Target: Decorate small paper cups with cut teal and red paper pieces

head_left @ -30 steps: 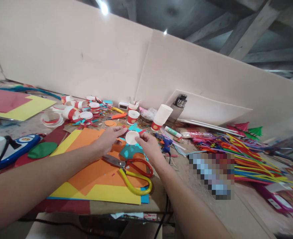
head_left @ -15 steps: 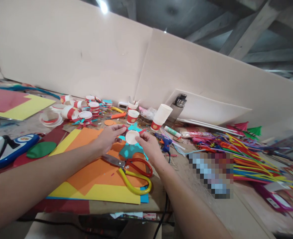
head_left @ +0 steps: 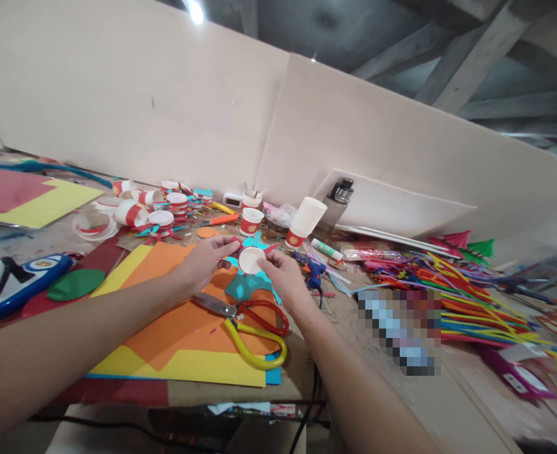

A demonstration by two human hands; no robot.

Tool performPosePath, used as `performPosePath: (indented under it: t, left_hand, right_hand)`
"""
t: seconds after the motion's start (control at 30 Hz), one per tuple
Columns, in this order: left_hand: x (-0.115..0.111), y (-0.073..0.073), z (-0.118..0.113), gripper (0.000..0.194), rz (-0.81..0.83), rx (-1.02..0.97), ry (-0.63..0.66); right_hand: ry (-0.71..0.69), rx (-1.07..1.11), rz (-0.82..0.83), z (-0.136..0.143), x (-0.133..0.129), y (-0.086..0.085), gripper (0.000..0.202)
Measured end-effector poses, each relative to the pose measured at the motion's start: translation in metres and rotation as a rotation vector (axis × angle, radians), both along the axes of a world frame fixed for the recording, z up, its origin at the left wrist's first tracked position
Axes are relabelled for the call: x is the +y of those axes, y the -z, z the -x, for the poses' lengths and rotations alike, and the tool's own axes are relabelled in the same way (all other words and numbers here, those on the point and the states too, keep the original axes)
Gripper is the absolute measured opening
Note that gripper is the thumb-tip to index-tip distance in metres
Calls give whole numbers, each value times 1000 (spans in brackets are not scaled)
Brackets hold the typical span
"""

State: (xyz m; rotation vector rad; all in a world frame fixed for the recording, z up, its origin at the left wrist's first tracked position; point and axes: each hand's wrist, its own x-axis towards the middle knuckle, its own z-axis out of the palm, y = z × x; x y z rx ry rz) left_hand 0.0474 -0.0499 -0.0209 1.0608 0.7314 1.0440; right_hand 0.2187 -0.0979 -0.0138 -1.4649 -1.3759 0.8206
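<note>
Over the colored paper, my right hand (head_left: 282, 272) pinches the edge of a round white paper cup bottom (head_left: 251, 260), thumb on its face. Small red tabs stick out at its sides. My left hand (head_left: 208, 255) is closed with fingertips on a red tab at the left side of that piece. Cut turquoise paper (head_left: 245, 287) lies just below and behind it. Close under both hands, a pair of scissors (head_left: 231, 310) with one red and one yellow handle rests partly spread on orange paper (head_left: 159, 321).
Several cut paper cups (head_left: 161, 219) lie at the back left. Upright stand a paper cup (head_left: 251, 222), a cup stack (head_left: 306, 221) and a bottle (head_left: 337, 205). A blue glue gun (head_left: 315, 271) lies right of my hands, near pipe cleaners (head_left: 477, 302). A cable (head_left: 312, 403) hangs over the table edge.
</note>
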Motion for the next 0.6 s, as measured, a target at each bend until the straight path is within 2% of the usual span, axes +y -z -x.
performPosePath:
  t: [0.4, 0.6]
  left_hand:
    - [-4, -2, 0, 31, 41, -3, 48]
    - [-8, -4, -2, 36, -29, 77, 98]
  right_hand:
    - [-1, 17, -18, -2, 1, 2, 21]
    - [11, 28, -8, -1, 0, 1, 21]
